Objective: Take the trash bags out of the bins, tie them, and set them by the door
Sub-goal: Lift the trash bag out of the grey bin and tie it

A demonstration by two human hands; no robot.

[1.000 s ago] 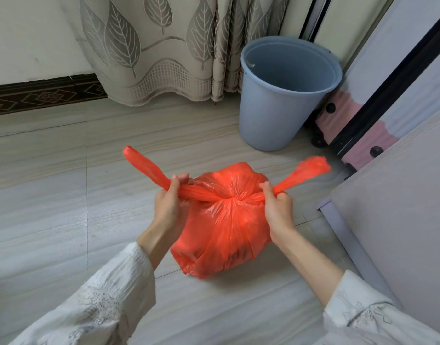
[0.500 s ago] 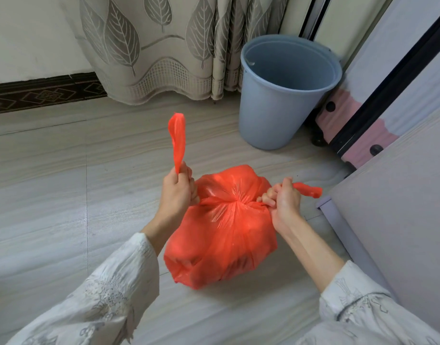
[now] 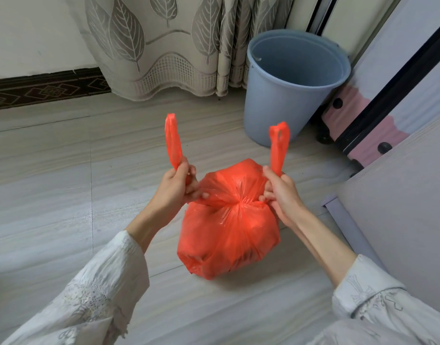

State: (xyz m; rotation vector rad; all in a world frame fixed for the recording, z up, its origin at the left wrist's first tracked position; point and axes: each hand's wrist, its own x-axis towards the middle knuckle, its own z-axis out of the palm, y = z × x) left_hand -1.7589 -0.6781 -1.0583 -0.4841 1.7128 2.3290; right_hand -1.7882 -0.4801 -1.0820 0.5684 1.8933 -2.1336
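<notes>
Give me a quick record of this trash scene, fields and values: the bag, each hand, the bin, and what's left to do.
bag: orange trash bag on the floor, neck cinched, two handle ends sticking up
left hand: grips the left handle
right hand: grips the right handle
bin: blue bin behind the bag, no liner visible
remaining: finish knot, set by door

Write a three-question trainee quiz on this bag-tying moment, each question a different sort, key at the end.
1. True or false: the blue bin still has a bag in it.
2. Multiple choice: what does the left hand grip? A) the curtain B) a handle of the red bag C) the bin rim
3. Fill in: the bag rests on the ____.

Key:
1. False; the bin looks empty.
2. B; the right hand grips the other handle, and both handles point up.
3. Floor, in front of the bin.
</notes>
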